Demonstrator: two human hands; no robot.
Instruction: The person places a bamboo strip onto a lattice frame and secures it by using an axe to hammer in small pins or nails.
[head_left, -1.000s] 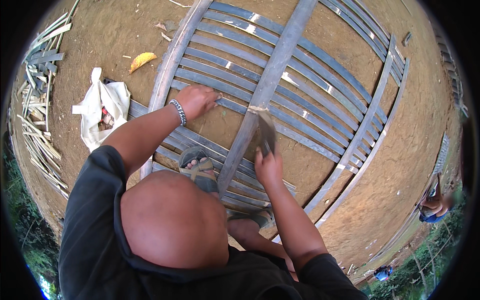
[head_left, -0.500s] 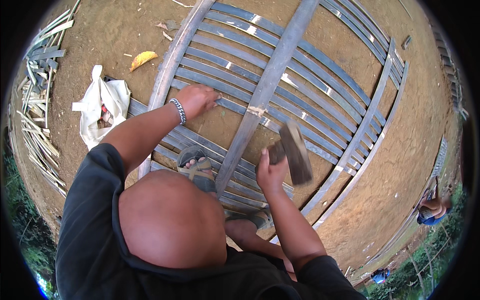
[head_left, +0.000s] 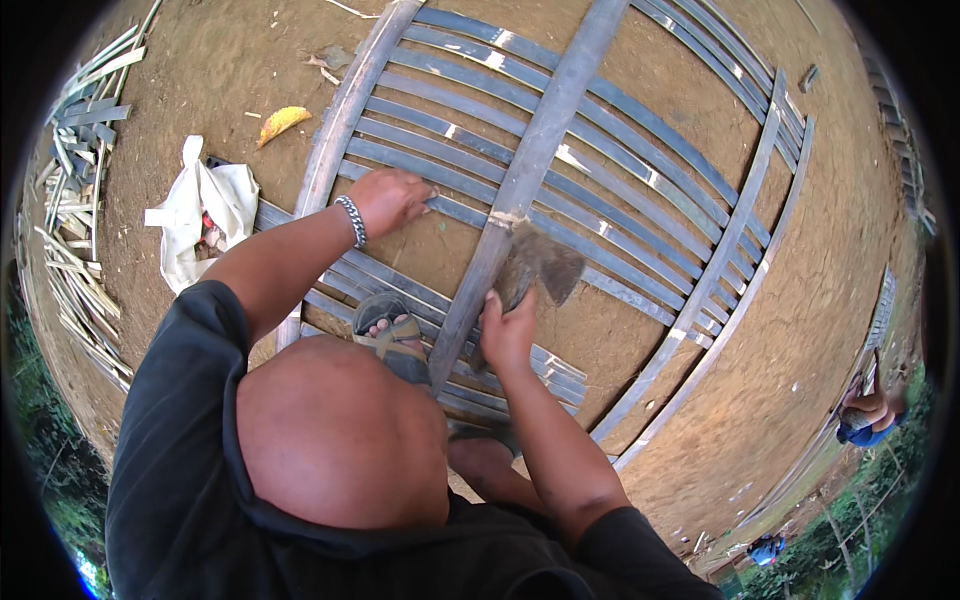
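A large panel of grey bamboo slats point(head_left: 620, 170) lies flat on the dirt. A thick pole point(head_left: 540, 150) crosses it, with a pale tie point(head_left: 507, 216) wrapped round the pole. My left hand point(head_left: 385, 200), a metal bracelet on its wrist, presses on a slat left of the pole. My right hand point(head_left: 505, 332) grips the handle of a broad-bladed chopping knife point(head_left: 540, 268). The blade is blurred and sits just right of the tie. My sandalled foot point(head_left: 388, 335) stands on the slats beside the pole.
A white cloth bag point(head_left: 200, 215) lies left of the panel, and a yellow leaf point(head_left: 283, 122) beyond it. Loose bamboo strips point(head_left: 70, 210) are heaped along the left edge. Another person in blue point(head_left: 865, 415) crouches at the far right.
My right hand had lifted the knife up and to the right; it has now swung back down against the pole by the tie. My left hand stays on its slat.
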